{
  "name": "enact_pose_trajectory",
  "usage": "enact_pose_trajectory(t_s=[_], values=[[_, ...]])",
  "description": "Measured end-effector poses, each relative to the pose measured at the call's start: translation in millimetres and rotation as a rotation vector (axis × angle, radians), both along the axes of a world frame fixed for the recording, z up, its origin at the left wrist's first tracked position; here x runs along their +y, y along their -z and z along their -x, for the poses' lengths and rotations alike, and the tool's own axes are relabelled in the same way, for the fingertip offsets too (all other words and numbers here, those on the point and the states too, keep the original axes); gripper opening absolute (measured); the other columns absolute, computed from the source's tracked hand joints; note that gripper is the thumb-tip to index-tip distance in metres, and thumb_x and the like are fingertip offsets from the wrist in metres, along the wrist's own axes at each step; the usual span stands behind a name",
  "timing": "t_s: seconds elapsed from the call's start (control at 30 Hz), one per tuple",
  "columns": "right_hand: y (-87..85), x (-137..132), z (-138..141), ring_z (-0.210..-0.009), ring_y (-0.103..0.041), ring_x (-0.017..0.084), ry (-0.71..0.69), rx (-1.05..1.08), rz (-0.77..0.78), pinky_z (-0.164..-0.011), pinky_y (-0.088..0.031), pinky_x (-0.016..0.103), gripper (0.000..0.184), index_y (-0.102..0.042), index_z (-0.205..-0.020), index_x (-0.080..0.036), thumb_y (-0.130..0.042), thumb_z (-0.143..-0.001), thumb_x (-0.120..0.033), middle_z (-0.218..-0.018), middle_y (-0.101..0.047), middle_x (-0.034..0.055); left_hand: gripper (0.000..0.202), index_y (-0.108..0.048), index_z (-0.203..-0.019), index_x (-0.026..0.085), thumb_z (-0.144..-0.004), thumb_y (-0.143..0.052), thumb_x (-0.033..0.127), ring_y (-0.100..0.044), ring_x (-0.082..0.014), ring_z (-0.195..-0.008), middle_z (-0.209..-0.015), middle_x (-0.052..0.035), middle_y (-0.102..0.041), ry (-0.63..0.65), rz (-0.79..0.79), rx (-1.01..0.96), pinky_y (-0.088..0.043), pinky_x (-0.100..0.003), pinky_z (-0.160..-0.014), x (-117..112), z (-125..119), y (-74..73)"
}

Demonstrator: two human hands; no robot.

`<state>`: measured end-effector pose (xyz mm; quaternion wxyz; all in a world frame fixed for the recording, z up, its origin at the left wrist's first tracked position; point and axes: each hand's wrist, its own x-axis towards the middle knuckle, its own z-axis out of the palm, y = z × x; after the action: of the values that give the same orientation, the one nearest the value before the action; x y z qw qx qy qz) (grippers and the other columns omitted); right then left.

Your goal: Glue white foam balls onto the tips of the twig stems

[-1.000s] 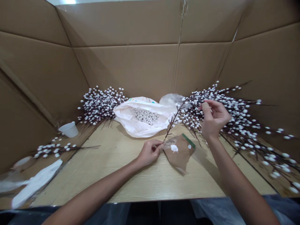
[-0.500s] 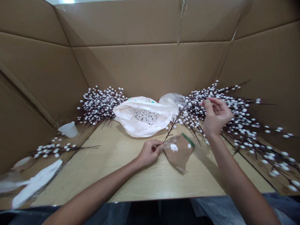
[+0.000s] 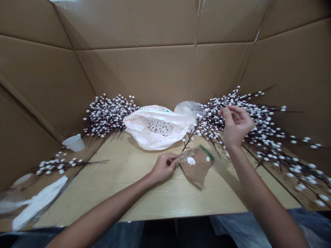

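Note:
My left hand (image 3: 165,166) is closed in a pinch on the lower stem of a dark twig with white berries (image 3: 190,136). The twig slants up and to the right from my fingers. Beside those fingertips, a brown sheet with a green edge (image 3: 196,170) and clear film on it lies on the table, bearing two white dabs (image 3: 191,161). Higher up, my right hand (image 3: 236,125) pinches a small dark piece between thumb and forefinger; whether it belongs to the twig I cannot tell. Behind that hand spreads a pile of white-berried twigs (image 3: 261,127).
A white bag (image 3: 139,136) full of loose white berries sits at mid-back, beside a clear plastic bag (image 3: 187,110). Leftward are another twig pile (image 3: 108,115), a white cup (image 3: 74,143), a few twigs (image 3: 60,165), a tape roll (image 3: 24,181) and white cloth (image 3: 41,203). Cardboard walls (image 3: 134,72) surround the table.
The whole view has shifted slightly upward and left. Both hands keep the same pose and hold, with no clear movement relative to the table.

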<state>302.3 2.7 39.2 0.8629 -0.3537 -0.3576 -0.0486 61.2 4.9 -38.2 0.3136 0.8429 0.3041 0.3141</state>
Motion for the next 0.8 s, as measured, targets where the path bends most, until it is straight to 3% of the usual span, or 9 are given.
enact_pose_trajectory(t_s=[0.8], values=[[0.8, -2.0, 4.3, -0.060, -0.066, 0.013, -0.011, 0.027, 0.086, -0.063, -0.057, 0.029, 0.018, -0.068, -0.079, -0.014, -0.075, -0.069, -0.027, -0.068, -0.068, 0.0014, 0.029, -0.074, -0.096, 0.012, -0.084, -0.048, 0.014, -0.059, -0.0147, -0.069, -0.077, -0.0061, -0.068, 0.010, -0.002, -0.012, -0.043, -0.021, -0.058, 2.6, 0.7, 4.6]])
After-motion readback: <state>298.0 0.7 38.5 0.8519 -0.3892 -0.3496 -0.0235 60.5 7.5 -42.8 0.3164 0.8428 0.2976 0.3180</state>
